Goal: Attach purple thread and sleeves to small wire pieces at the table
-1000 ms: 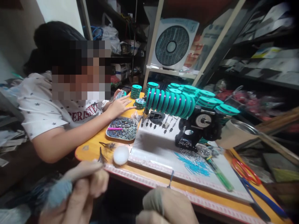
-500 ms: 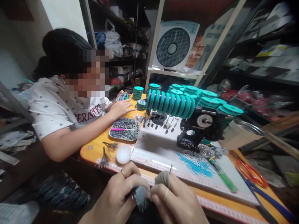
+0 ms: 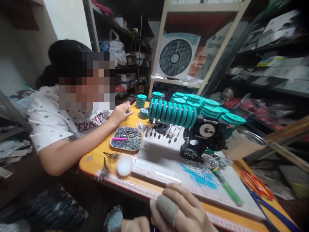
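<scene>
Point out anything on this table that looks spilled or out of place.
The thin blue sticks lie loose across the white board, beside scattered small pale bits. That looks spilled, since other small pieces sit contained in the tray, though it may be deliberate.

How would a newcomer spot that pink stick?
On the orange-yellow table, find the shallow tray toward its left side, beside the co-worker's forearm. The tray holds a heap of small pieces, and the pink stick lies on top, toward the tray's left. Its bright pink stands out from the dull, mostly blue-grey pieces around it.
</scene>
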Tool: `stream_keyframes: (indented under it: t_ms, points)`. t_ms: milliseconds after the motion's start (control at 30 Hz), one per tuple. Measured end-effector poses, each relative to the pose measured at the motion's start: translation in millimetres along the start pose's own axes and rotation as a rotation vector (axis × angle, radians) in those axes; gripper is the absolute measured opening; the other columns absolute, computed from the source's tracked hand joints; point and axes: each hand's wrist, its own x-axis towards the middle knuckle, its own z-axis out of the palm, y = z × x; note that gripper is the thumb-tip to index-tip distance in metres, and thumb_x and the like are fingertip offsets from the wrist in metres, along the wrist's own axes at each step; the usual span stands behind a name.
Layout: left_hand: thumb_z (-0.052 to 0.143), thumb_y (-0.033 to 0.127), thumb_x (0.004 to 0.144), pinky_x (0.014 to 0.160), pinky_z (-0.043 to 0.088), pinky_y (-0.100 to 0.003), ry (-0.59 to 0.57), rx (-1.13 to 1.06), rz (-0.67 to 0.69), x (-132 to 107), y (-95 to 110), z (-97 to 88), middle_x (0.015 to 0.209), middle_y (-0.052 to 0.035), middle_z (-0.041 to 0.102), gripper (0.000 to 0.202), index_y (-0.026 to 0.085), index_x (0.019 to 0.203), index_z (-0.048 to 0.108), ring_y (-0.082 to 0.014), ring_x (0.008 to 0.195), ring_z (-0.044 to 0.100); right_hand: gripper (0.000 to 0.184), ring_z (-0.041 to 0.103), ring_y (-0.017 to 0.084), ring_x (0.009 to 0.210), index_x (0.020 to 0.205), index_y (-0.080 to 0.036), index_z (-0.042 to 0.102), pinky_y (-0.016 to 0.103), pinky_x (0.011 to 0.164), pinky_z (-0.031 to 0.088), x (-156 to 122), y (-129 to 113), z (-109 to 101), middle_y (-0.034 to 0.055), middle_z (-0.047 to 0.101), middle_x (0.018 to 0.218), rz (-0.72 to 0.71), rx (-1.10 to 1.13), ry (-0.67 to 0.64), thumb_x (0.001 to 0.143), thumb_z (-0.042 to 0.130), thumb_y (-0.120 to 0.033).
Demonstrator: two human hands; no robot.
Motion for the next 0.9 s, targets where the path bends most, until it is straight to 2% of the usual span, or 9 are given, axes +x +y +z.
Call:
stream_keyframes:
  t_ms: [67, 100, 200, 300, 400, 533, 667, 767, 900]
  points:
    - [0.06, 0.051, 0.096, 0.085, 0.057, -0.039, 0.056, -0.01, 0.015, 49, 8, -14.2, 0.12, -0.01, 0.064, 0.035, 0.023, 0.117, 0.065, -0.0218, 0.101, 0.062, 0.032, 0.064, 0.016, 0.093, 0.091, -0.018, 0.076, 0.032, 0.111, 0.041, 1, 11, -3, -0.0017, 0.07, 0.086, -0.093, -0.052, 0.033, 0.109, 0.051, -0.009]
    - [0.062, 0.052, 0.095, 0.085, 0.057, -0.042, 0.082, -0.017, 0.029, 75, 13, -21.3, 0.119, -0.0097, 0.064, 0.044, 0.016, 0.12, 0.064, -0.0216, 0.101, 0.063, 0.031, 0.063, 0.016, 0.097, 0.093, -0.019, 0.077, 0.034, 0.115, 0.038, 2, 18, -5, -0.0023, 0.07, 0.089, -0.144, -0.072, 0.041, 0.109, 0.053, -0.009]
    - [0.063, 0.056, 0.092, 0.083, 0.058, -0.042, 0.15, -0.027, 0.064, 138, 25, -40.9, 0.114, -0.0102, 0.068, 0.042, 0.02, 0.113, 0.068, -0.0234, 0.101, 0.064, 0.027, 0.06, 0.016, 0.103, 0.094, -0.023, 0.078, 0.035, 0.117, 0.036, 5, 39, -9, -0.0017, 0.07, 0.097, -0.223, -0.138, 0.058, 0.105, 0.058, -0.009]
    - [0.062, 0.052, 0.094, 0.087, 0.056, -0.039, 0.193, -0.027, 0.08, 171, 28, -55.5, 0.108, -0.008, 0.07, 0.038, 0.017, 0.106, 0.069, -0.0193, 0.095, 0.066, 0.022, 0.06, 0.016, 0.1, 0.094, -0.022, 0.078, 0.034, 0.112, 0.041, 7, 63, -9, 0.0011, 0.067, 0.1, -0.227, -0.211, 0.117, 0.104, 0.063, -0.01]
    - [0.064, 0.048, 0.095, 0.085, 0.057, -0.038, 0.224, -0.02, 0.088, 179, 24, -62.2, 0.109, -0.0078, 0.07, 0.033, 0.017, 0.108, 0.068, -0.0183, 0.093, 0.067, 0.016, 0.059, 0.019, 0.1, 0.1, -0.022, 0.077, 0.037, 0.106, 0.043, 5, 89, -10, 0.0043, 0.066, 0.103, -0.207, -0.295, 0.16, 0.103, 0.067, -0.01]
    - [0.062, 0.044, 0.098, 0.09, 0.055, -0.036, 0.258, -0.004, 0.096, 177, 24, -59.0, 0.112, -0.0084, 0.069, 0.036, 0.011, 0.112, 0.066, -0.013, 0.09, 0.067, 0.012, 0.057, 0.022, 0.101, 0.102, -0.023, 0.075, 0.04, 0.101, 0.044, 4, 108, -12, 0.0066, 0.065, 0.101, -0.166, -0.368, 0.198, 0.105, 0.066, -0.015]
    - [0.065, 0.049, 0.094, 0.083, 0.059, -0.037, 0.293, 0.022, 0.101, 159, 27, -43.4, 0.105, -0.0063, 0.072, 0.027, 0.025, 0.105, 0.07, -0.0201, 0.096, 0.068, 0.012, 0.053, 0.025, 0.111, 0.11, -0.022, 0.074, 0.043, 0.103, 0.041, 6, 89, -9, 0.009, 0.064, 0.112, -0.048, -0.346, 0.184, 0.107, 0.063, -0.017]
    - [0.062, 0.045, 0.097, 0.085, 0.059, -0.04, 0.315, 0.041, 0.098, 116, 21, -24.2, 0.116, -0.0092, 0.067, 0.035, 0.018, 0.118, 0.065, -0.021, 0.099, 0.066, 0.018, 0.052, 0.029, 0.122, 0.116, -0.018, 0.069, 0.047, 0.106, 0.04, 4, 53, 0, 0.0095, 0.063, 0.122, 0.019, -0.204, 0.11, 0.111, 0.052, -0.016]
    - [0.061, 0.038, 0.099, 0.084, 0.06, -0.039, 0.316, 0.077, 0.04, 22, 0, 8.2, 0.119, -0.0093, 0.066, 0.021, 0.025, 0.115, 0.066, -0.0229, 0.103, 0.064, 0.04, 0.061, 0.02, 0.108, 0.106, -0.015, 0.069, 0.044, 0.12, 0.023, -9, 7, 21, 0.0016, 0.069, 0.095, 0.028, 0.096, -0.026, 0.115, 0.03, -0.011]
